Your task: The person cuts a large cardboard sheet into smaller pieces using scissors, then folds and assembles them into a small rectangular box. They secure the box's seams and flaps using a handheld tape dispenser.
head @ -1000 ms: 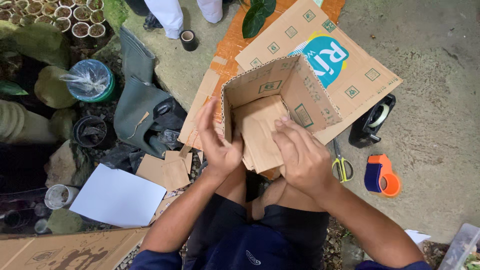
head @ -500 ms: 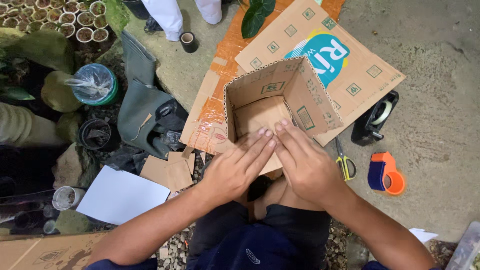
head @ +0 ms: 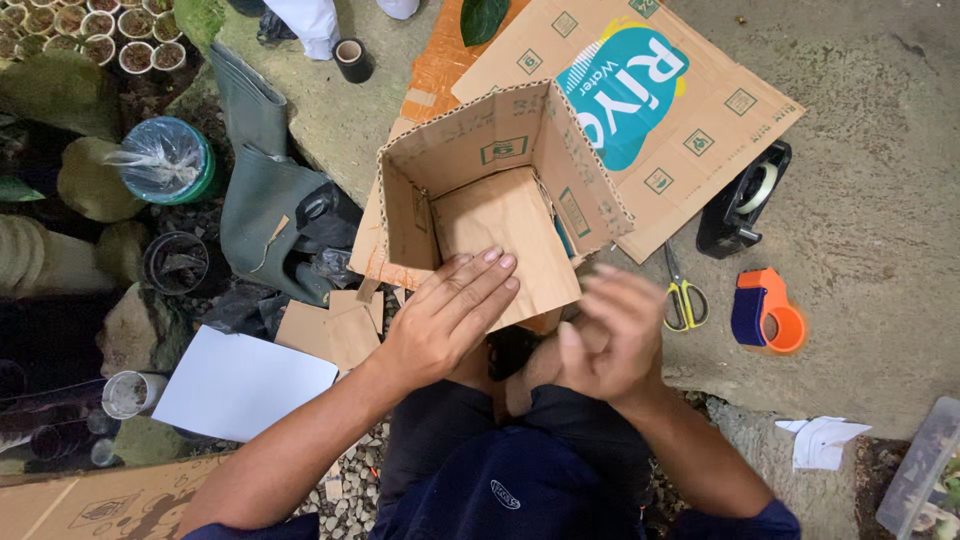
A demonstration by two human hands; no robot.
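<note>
— Blurred: right hand (head: 612,335), fingers smeared, grip impossible to judge.
— Hidden too: near lower edge of the cardboard box (head: 495,200), covered by the left hand (head: 445,320) and that blur.
— Cut off at the top edge: white trouser legs (head: 310,22), nothing above the shins. Same for the green leaf (head: 485,15).
— Bottom right corner: clear plastic tub (head: 920,480), mostly out of frame, contents unreadable.
— Left side: dark jars (head: 50,440) in shadow, too dim to identify.

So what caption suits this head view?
Left hand presses a cardboard box flap; right hand blurred beside it.
</note>
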